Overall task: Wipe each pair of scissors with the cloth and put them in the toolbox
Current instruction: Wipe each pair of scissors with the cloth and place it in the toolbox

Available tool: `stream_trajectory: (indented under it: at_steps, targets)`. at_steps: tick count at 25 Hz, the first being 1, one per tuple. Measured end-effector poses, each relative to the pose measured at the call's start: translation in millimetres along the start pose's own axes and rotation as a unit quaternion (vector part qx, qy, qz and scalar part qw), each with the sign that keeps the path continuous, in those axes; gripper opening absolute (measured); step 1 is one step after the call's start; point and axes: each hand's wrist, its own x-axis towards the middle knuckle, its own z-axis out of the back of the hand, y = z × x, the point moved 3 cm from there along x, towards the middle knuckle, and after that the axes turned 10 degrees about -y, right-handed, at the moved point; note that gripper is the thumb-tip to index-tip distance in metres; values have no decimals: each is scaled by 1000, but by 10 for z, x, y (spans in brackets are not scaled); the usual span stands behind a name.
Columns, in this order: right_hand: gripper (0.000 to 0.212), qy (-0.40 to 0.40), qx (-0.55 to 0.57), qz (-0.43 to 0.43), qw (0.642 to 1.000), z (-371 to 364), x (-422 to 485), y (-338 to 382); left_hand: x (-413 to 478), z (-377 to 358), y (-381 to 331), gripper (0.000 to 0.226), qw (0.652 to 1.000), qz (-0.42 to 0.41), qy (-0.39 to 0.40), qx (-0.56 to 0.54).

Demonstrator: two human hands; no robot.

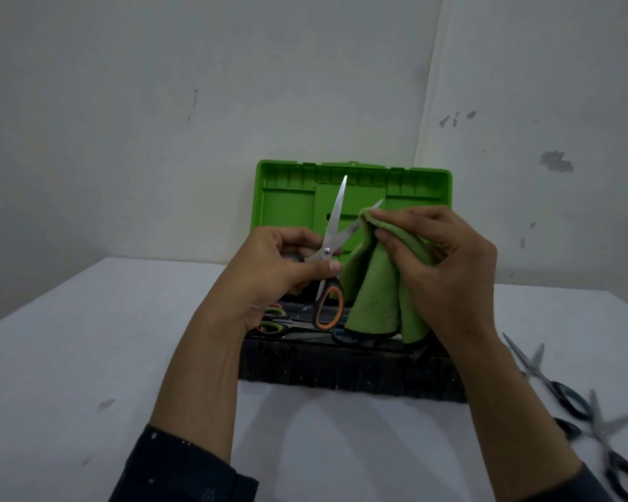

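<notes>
Above the open toolbox, which is sitting at the far edge of the worktop against the wall, the person is wiping a pair of scissors. The left hand is holding the pair up, its fingers gripping the black handle near the pivot while the orange-lined loop is hanging below. The blades are standing spread, tips pointing up in front of the green lid. The right hand is pinching the green cloth over the right-hand blade, with the blade tip poking out past the fabric. The rest of the cloth is draping down over the box.

The wiping step is under way, seemingly on one blade. The next move is probably calling for drawing the cloth along that blade toward the tip, keeping fabric between skin and edge. After that come the other blade, closing the scissors and lowering them into the black tray below.

There are one toolbox, one cloth and one pair in hand. Inside the tray, stowed pairs are showing by their handles: two green-lined loops clearly, with hints of a red one and a bluish one, so perhaps four. The hands and cloth are hiding part of the tray. Near the right edge of the worktop, waiting pairs are lying blurred. There are at least two, a blue-handled pair and a black-handled pair closer to the near right corner; I cannot rule out a third.
</notes>
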Motion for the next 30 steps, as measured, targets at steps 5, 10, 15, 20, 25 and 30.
stream_trajectory:
  at_steps: [5, 10, 15, 20, 25, 30]
  targets:
    - [34, 52, -76, 108, 990, -173, -146, 38, -23, -44, -9, 25, 1000, -12, 13, 16]
    - [32, 45, -99, 80, 991, -151, -130, -129, 6, -28, 26, 23, 998, -15, 30, 45]
    - [27, 30, -73, 21, 997, -2, -30, -195, 18, -33, 90, 21, 997, 20, 34, 61]
    - [34, 103, -66, 87, 989, -162, -157, -107, 11, 11, 51, 11, 999, -5, -1, 45]
    - [34, 2, -131, 11, 991, 48, -44, -341, -17, -1, 43, 12, 996, -3, 62, 61]
    - [26, 5, -72, 6, 997, 205, 85, -185, -3, 5, 87, 13, 996, 30, 38, 70]
